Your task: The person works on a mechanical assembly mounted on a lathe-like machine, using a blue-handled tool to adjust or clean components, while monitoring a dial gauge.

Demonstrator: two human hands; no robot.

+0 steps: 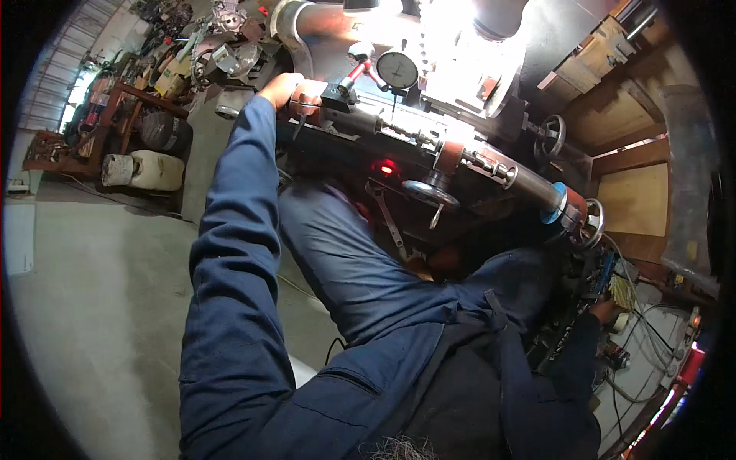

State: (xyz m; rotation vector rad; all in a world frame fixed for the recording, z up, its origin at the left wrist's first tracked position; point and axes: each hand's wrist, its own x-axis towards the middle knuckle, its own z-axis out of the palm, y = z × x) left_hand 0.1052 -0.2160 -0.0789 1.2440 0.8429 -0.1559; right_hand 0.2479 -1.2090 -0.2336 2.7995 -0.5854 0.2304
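Observation:
My left hand (282, 90) is closed over the top of a red-brown block (305, 100) at the left end of the metal machine bed. Just right of it, a dial indicator (397, 70) sits on a red jointed stand (355, 75) above a long spindle (414, 132). A handwheel (429, 193) hangs below, near a small red light (387, 170) and a long wrench (387, 215). My right hand (603, 311) reaches low at the right among tools, at a yellow ribbed item (621, 291); its fingers are too hidden to read. My legs sit under the machine.
Piled metal parts (230, 57), a wooden rack (107, 123) and a pale gas cylinder (153, 170) stand at the left on the concrete floor (100, 322). Wooden panels (632, 199) line the right, with handwheels (550, 134) before them and cables (652, 322) below.

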